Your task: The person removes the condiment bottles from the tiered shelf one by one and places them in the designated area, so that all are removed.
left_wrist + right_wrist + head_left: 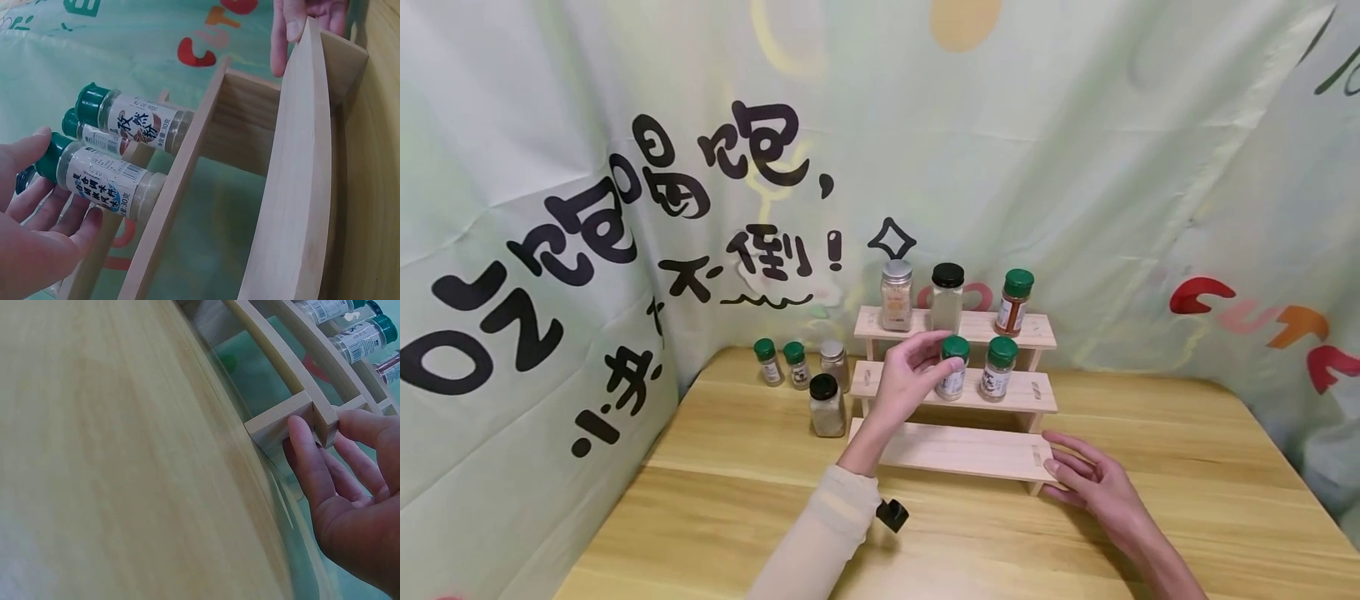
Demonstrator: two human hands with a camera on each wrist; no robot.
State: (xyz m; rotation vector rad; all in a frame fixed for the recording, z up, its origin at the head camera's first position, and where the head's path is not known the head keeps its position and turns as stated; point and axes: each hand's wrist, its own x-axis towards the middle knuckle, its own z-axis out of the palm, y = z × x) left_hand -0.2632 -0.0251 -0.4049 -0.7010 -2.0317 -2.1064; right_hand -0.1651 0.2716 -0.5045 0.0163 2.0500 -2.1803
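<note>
Green cap [53,156] of the spice jar [103,182] sits between the thumb and curled fingers of the left hand [37,240], though how firmly they press, I cannot tell. It stands on the middle shelf [1022,401], probably light, rigid and a little slippery, best held by its cap; the right hand [1099,485] pinches the lowest shelf's [962,450] end.
</note>
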